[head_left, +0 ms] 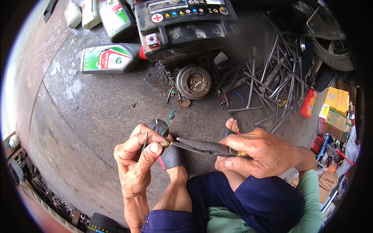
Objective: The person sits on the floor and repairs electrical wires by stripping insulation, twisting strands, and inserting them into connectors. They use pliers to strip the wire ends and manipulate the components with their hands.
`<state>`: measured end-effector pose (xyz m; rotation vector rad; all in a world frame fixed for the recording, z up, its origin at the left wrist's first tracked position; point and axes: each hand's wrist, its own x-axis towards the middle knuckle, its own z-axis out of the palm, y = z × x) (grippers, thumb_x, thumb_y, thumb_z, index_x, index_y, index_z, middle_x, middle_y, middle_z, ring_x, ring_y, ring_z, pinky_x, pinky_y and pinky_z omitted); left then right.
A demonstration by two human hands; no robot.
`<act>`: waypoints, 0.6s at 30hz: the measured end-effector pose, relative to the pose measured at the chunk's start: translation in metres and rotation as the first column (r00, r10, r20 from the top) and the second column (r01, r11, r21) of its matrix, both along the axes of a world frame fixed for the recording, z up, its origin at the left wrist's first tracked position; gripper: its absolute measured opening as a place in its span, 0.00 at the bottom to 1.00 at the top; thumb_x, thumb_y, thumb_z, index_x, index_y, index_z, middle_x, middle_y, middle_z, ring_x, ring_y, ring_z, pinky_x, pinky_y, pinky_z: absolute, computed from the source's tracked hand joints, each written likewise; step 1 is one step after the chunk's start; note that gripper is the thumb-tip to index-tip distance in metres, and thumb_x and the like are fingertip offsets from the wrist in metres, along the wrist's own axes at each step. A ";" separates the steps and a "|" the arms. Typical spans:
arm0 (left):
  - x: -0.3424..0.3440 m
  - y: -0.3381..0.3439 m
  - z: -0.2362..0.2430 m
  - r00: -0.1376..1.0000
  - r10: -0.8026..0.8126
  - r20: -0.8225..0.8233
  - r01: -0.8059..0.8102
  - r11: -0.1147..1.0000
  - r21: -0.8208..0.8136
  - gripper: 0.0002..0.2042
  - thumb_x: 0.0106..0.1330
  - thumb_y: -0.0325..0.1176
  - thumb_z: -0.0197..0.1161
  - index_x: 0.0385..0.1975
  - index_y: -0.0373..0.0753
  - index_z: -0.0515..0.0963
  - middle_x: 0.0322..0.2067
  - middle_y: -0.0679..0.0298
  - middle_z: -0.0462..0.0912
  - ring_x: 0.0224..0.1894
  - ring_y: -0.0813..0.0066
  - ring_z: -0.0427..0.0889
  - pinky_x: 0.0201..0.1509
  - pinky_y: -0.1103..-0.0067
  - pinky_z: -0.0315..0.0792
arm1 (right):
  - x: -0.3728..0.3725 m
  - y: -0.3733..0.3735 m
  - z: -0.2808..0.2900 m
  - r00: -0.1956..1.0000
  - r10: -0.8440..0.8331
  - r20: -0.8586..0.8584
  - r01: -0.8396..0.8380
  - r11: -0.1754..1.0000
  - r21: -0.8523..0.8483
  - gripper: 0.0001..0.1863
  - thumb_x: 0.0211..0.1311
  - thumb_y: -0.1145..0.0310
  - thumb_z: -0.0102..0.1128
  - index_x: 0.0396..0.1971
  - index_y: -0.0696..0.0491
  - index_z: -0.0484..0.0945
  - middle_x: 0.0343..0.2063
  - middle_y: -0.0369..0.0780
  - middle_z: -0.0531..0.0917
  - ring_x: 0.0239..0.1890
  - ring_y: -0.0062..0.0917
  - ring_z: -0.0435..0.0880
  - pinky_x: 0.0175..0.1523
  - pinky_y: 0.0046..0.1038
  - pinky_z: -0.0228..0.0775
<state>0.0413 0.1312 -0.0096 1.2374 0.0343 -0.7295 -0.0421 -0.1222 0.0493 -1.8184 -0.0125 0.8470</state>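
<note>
Key relation: small tan piece [166,142] sat just left of the tips of the pliers [204,146], at nearly the same height in view, out in front of the person's knees. Pliers' long axis ran left-right, tips aimed left and tilted slightly up in view, pretty much straight at the piece. Jaws stood a little apart at the ends; contact was hard to call at this size, so touching or just short of it, couldn't tell.

Green wire [169,122] rose from near the piece, away from the person, leaning right, so it ran across the pliers' line rather than along it. Left hand was the nearer one, being right on the piece; the right reached it only through the tool.

Left hand [135,157]: thumb and fingers pinched the piece, fingers curled, forearm coming up nearly straight from the lower edge. Right hand [260,152]: wrapped round the plier handles, thumb on the near side, knuckles away, wrist entering from the right above the navy-clad knee [268,200]. Dark floor [105,112] lay beneath both hands.
</note>
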 end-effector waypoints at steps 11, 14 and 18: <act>0.000 -0.013 0.003 0.987 -0.066 0.144 0.054 0.995 0.081 0.06 0.60 0.23 0.66 0.34 0.28 0.81 0.31 0.55 0.79 0.37 0.68 0.81 0.46 0.73 0.75 | -0.007 -0.008 -0.007 0.999 0.054 0.000 -0.054 0.997 -0.047 0.13 0.71 0.59 0.50 0.39 0.55 0.67 0.15 0.39 0.72 0.23 0.37 0.75 0.51 0.48 0.53; 0.000 -0.016 0.002 0.986 -0.066 0.150 0.052 0.994 0.091 0.06 0.60 0.24 0.66 0.34 0.28 0.81 0.31 0.55 0.79 0.37 0.67 0.81 0.46 0.73 0.75 | -0.008 -0.008 -0.009 0.999 0.046 0.002 -0.046 0.998 -0.043 0.13 0.71 0.60 0.50 0.39 0.55 0.67 0.15 0.39 0.72 0.23 0.38 0.75 0.52 0.47 0.53; -0.002 -0.021 0.002 0.972 -0.063 0.227 0.030 0.989 0.143 0.06 0.60 0.24 0.67 0.34 0.28 0.81 0.30 0.56 0.80 0.35 0.70 0.79 0.42 0.75 0.74 | -0.012 -0.010 -0.015 0.998 -0.025 0.065 0.028 0.999 -0.045 0.14 0.65 0.63 0.59 0.41 0.59 0.75 0.22 0.47 0.79 0.23 0.42 0.81 0.28 0.36 0.71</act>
